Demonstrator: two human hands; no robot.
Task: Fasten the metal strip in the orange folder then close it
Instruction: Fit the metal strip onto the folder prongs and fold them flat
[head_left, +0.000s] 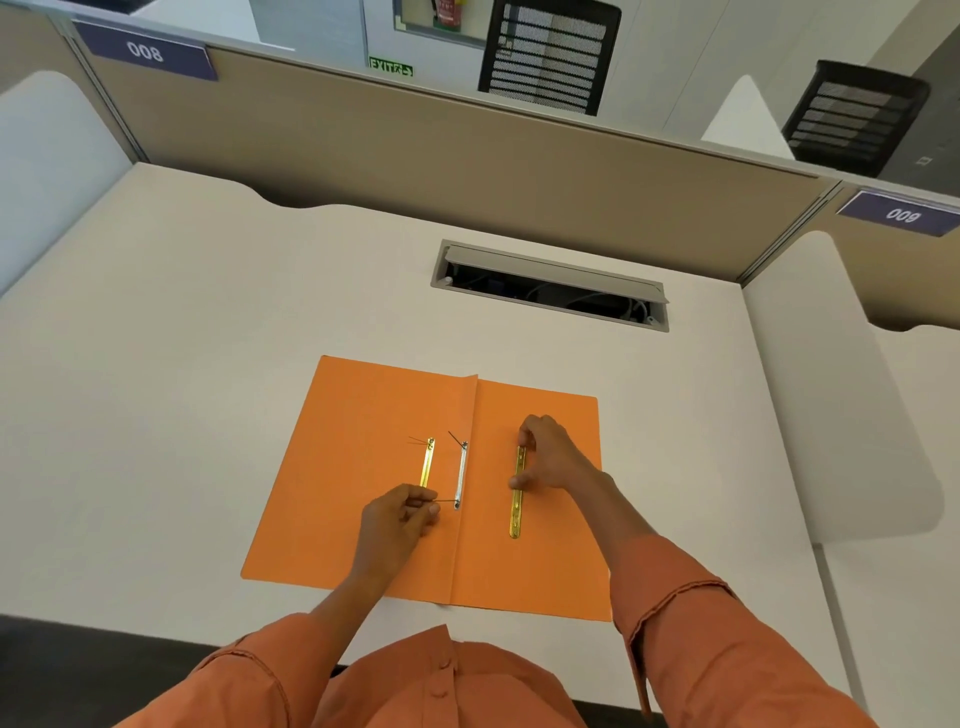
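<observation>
I see the orange folder as matt card, smooth, with a creased spine. On its right leaf lies a brass-coloured metal strip, shiny, with small holes; a second gold strip on the left leaf gleams alike. Between them, the silvery fastener bar looks polished. The surface is a matt, off-white laminate. My sleeves are soft orange cloth.

Near end of left brass strip hidden under left hand, right hand covering part of right brass strip, forearms cut off by bottom edge
</observation>
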